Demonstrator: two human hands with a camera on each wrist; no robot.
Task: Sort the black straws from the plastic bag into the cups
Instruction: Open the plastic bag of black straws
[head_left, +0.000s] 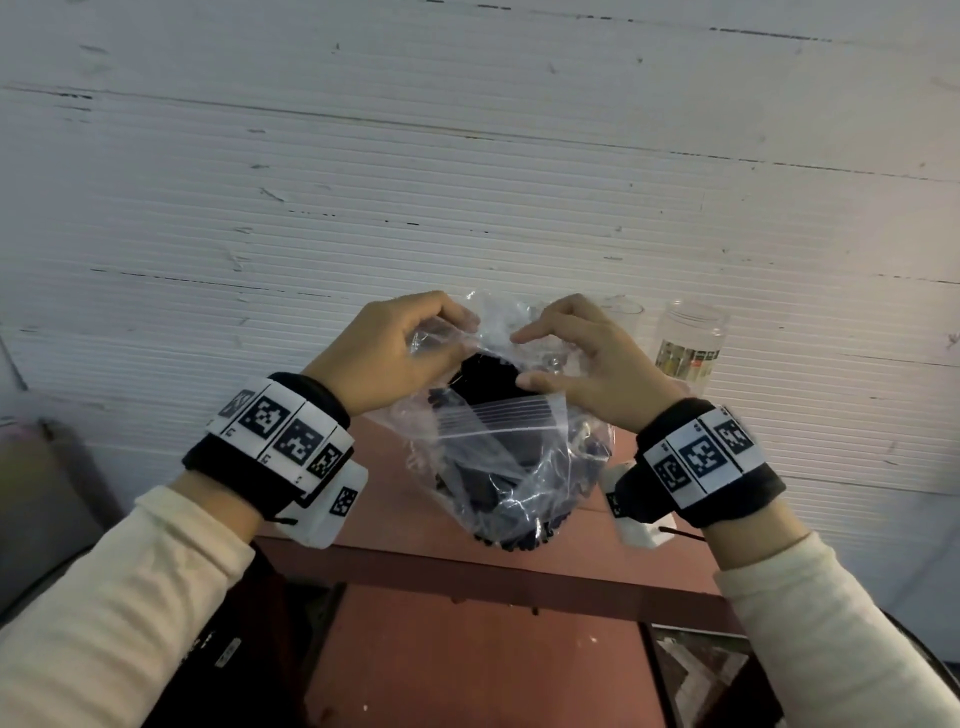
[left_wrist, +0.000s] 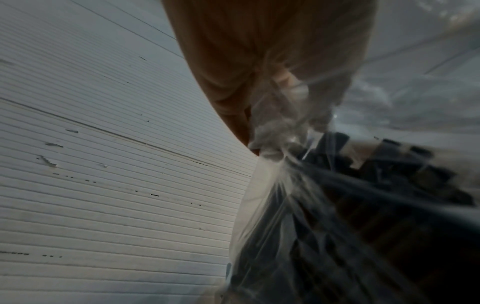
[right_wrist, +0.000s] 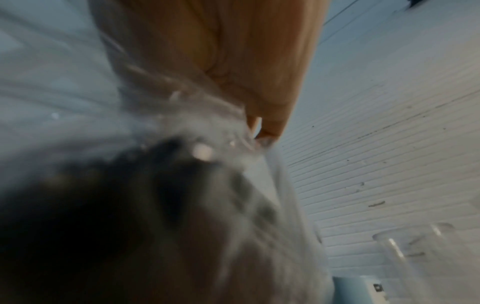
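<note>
Clear plastic bag (head_left: 498, 441) holds black straws (head_left: 485, 371); both hands pinch top.

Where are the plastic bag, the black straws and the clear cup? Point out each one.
plastic bag (head_left: 498, 415): head view, on the zip strip at its near side.
black straws (head_left: 488, 371): head view, on the dark bundle showing at the bag's mouth.
clear cup (head_left: 691, 338): head view, on its side wall, right of the bag.

White ribbed wall (head_left: 467, 156) behind; reddish-brown table (head_left: 467, 644) below; dim light.
</note>
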